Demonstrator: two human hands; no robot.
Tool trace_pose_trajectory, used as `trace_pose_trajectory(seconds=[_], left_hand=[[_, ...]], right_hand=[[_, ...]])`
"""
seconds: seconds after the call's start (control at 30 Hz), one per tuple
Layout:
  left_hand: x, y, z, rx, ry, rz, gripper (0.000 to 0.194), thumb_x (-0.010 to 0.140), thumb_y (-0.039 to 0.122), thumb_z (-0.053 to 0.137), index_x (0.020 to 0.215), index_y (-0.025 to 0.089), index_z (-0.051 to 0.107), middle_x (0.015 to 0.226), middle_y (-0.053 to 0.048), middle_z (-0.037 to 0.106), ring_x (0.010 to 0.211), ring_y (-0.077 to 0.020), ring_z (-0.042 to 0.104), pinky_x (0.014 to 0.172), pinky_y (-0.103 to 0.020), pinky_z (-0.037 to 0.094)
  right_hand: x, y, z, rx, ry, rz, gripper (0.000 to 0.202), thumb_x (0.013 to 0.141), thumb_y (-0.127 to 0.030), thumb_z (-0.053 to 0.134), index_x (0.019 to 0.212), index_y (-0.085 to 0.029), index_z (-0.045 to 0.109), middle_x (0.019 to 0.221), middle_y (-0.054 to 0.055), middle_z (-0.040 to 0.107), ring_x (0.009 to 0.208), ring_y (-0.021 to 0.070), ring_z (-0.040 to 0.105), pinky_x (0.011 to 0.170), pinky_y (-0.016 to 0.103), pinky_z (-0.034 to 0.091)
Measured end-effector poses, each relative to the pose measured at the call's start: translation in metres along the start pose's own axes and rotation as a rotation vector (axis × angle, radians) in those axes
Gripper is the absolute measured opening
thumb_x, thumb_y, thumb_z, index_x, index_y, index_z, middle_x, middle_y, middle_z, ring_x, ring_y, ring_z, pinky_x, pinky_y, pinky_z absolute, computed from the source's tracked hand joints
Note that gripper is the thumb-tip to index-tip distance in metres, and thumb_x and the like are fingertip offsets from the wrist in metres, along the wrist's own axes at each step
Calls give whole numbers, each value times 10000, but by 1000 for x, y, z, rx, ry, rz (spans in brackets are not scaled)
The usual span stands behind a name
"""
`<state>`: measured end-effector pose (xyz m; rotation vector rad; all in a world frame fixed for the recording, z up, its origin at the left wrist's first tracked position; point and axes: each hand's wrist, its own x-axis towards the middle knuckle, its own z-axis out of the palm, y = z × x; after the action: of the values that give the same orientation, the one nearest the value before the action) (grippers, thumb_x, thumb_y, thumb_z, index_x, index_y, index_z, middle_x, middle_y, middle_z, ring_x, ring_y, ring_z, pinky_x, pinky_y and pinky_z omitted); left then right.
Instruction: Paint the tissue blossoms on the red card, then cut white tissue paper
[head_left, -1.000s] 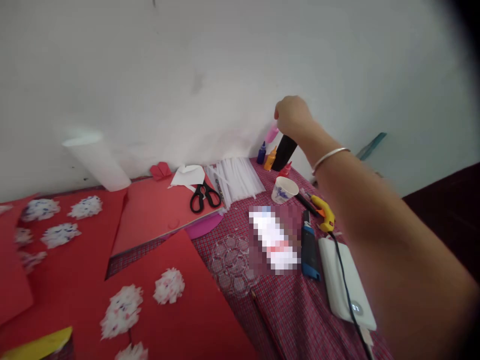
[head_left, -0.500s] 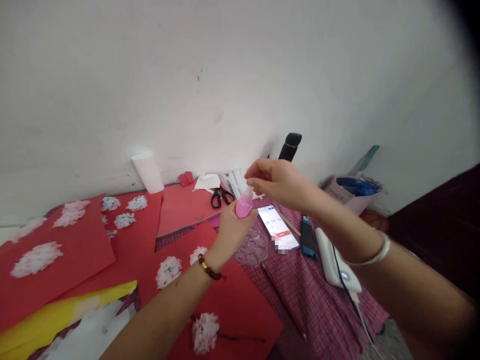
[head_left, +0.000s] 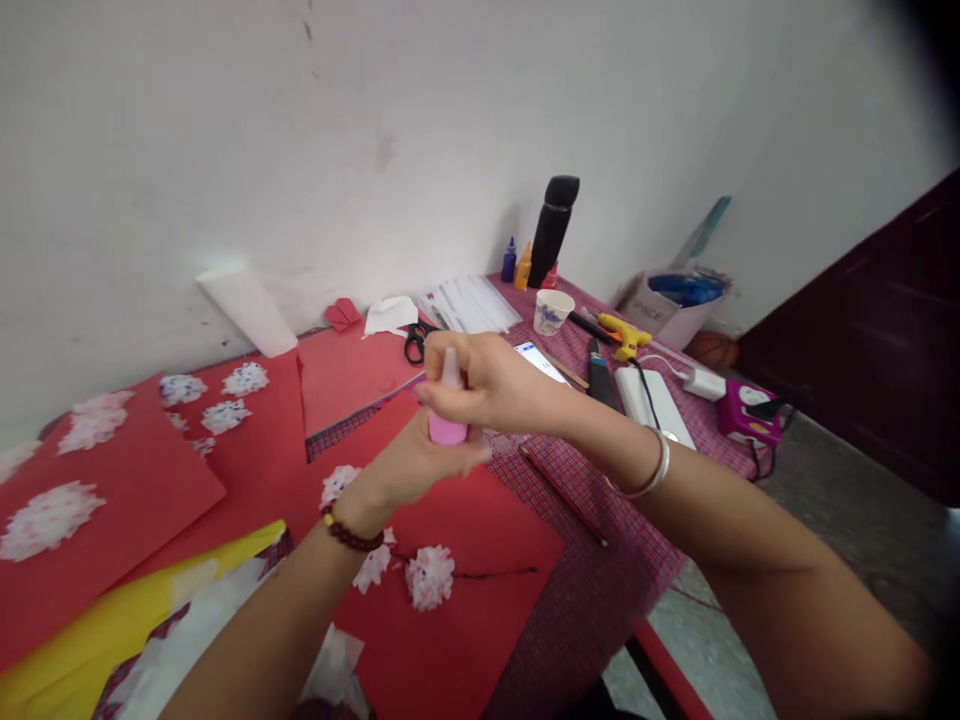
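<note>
A small pink squeeze bottle (head_left: pixel 448 430) with a pale tapered tip is held upright above the red paper sheet (head_left: pixel 487 620). My left hand (head_left: pixel 405 465) is closed around the bottle's body. The fingers of my right hand (head_left: pixel 499 382) are closed around its pointed top. On the sheet below, a white tissue flower with pink specks (head_left: pixel 430 577) lies on a thin dark drawn branch (head_left: pixel 499 574). More such flowers lie partly behind my left wrist.
Black scissors (head_left: pixel 417 342), a phone (head_left: pixel 540 360), a paper cup (head_left: pixel 553 312) and a yellow glue gun (head_left: pixel 625 335) lie beyond my hands. A black flask (head_left: pixel 553 230) stands by the wall near small paint bottles (head_left: pixel 523 268). A white power bank (head_left: pixel 654 405) with cables is at right.
Both hands and the pink bottle have come left and nearer. My right fingers now wrap round the bottle's top instead of pinching at it. The view has shifted, showing more of the table's right side.
</note>
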<state>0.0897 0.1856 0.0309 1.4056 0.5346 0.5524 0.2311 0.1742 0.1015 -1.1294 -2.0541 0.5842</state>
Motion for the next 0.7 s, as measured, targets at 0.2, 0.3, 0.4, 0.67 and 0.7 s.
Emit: trace_pose_trajectory(seconds=[0.2, 0.3, 0.4, 0.67, 0.7], left_hand=[[-20, 7, -14, -41, -334, -207, 238, 690, 335, 683, 686, 192, 493, 543, 55, 473, 442, -76, 375, 427, -215, 281], [-8, 18, -10, 248, -44, -150, 209, 735, 289, 636, 632, 200, 477, 528, 61, 435, 475, -92, 387, 457, -227, 292], [2, 22, -5, 420, 116, -113, 153, 720, 284, 642, 670, 212, 517, 533, 65, 427, 514, -116, 411, 495, -244, 324], [10, -3, -7, 370, 59, -199, 168, 730, 297, 628, 755, 193, 498, 580, 68, 421, 500, -91, 367, 464, -224, 297], [12, -5, -7, 380, 59, -186, 164, 737, 292, 623, 771, 191, 499, 599, 64, 428, 514, -93, 378, 475, -224, 308]], right_hand=[[-14, 6, -15, 326, -271, -63, 304, 799, -323, 649, 993, -167, 474, 764, -37, 476, 632, 84, 437, 554, 209, 338], [-12, 6, -16, 165, -53, 86, 316, 759, -404, 690, 853, -171, 498, 649, -62, 424, 591, 88, 391, 539, 223, 284], [-9, 7, -18, 39, 32, 178, 271, 781, -388, 659, 751, -173, 496, 619, -54, 447, 578, 93, 393, 546, 240, 272], [-23, 30, -27, 168, -143, 32, 352, 780, -288, 668, 1078, -178, 518, 1060, 61, 592, 870, 152, 540, 716, 258, 419], [-24, 31, -25, 121, -103, 94, 345, 764, -335, 689, 1026, -171, 536, 977, 49, 604, 815, 152, 537, 679, 256, 409]])
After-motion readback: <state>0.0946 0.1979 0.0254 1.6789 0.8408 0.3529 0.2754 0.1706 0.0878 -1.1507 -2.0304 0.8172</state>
